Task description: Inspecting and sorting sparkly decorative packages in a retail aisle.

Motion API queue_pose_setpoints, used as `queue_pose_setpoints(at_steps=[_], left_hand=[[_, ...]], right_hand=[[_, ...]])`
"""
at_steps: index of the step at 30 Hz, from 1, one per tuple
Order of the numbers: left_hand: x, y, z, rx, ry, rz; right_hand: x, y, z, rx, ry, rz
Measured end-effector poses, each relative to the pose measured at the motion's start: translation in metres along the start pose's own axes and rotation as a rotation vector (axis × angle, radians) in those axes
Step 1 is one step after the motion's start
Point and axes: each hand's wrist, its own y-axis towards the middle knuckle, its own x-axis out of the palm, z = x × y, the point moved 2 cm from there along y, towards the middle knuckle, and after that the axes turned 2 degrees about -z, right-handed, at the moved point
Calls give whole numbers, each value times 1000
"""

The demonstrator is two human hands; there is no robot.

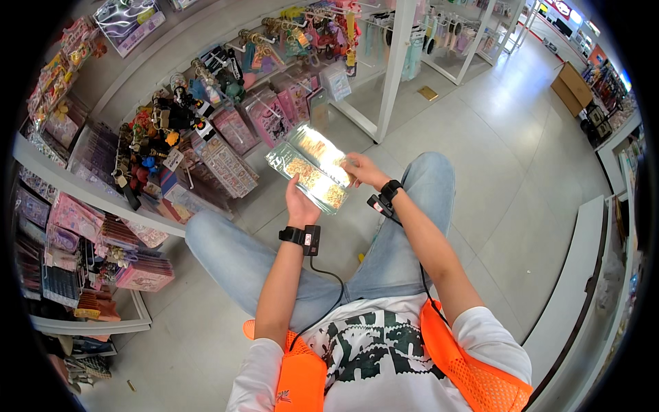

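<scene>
Two glossy plastic packets of golden, patterned pieces lie side by side between my hands, over my spread knees; glare washes out part of them. My left hand (302,202) grips the lower end of the nearer green-edged packet (309,176), thumb on top. The right hand (364,171) pinches the end of the farther packet (319,147), which reflects bright light. Whether each packet is a single one or a small stack, I cannot tell. Both wrists wear black straps with small cabled devices.
Hooks with keychains (234,87), a sticker-sheet pack (226,162) and pink packets (267,119) hang ahead and left. A white rack post (396,72) stands beyond my right hand. A cardboard box (572,88) is at far right, and a white ledge (569,262) runs along the right side.
</scene>
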Motion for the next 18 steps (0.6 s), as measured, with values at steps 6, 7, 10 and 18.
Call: queue_pose_setpoints(at_steps=[6,7,10,18], left_hand=[[-5,-1,2,-4,100,8],[-5,-1,3,-8,97,-3],[-7,-3,3,-13,92,1],[-16,-1,4,-15,79,-10]], right_hand=[[-11,13,-10,-145,279,329],[-12,17,-12,-146,280,325],[-13,28,-14,-138,356,341],[-10,52,-2,-99,406,392]])
